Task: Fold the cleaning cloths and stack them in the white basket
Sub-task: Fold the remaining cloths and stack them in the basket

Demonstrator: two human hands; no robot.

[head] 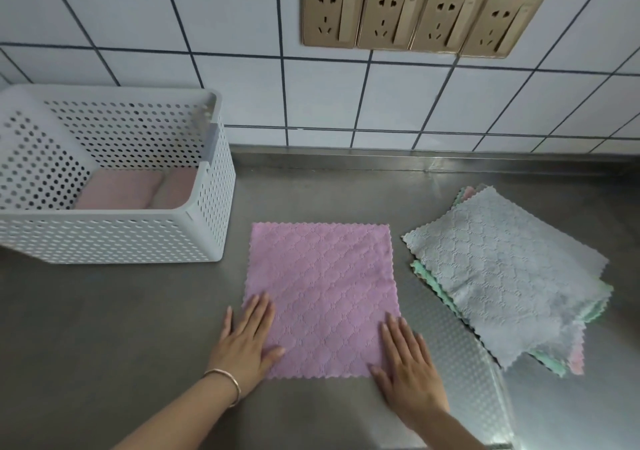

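A pink cleaning cloth (322,293) lies spread flat on the steel counter. My left hand (247,340) rests flat on its near left corner, fingers straight. My right hand (408,363) presses flat on its near right corner. To the right lies a loose pile of cloths (505,273), grey on top with green and pink edges showing beneath. The white perforated basket (204,227) stands at the left and holds two folded pink cloths (135,189) on its floor.
The steel counter (104,328) runs back to a white tiled wall (207,33) with a row of gold sockets (419,16). A bracelet (228,378) sits on my left wrist. An embossed strip of counter (450,345) lies between the pink cloth and the pile.
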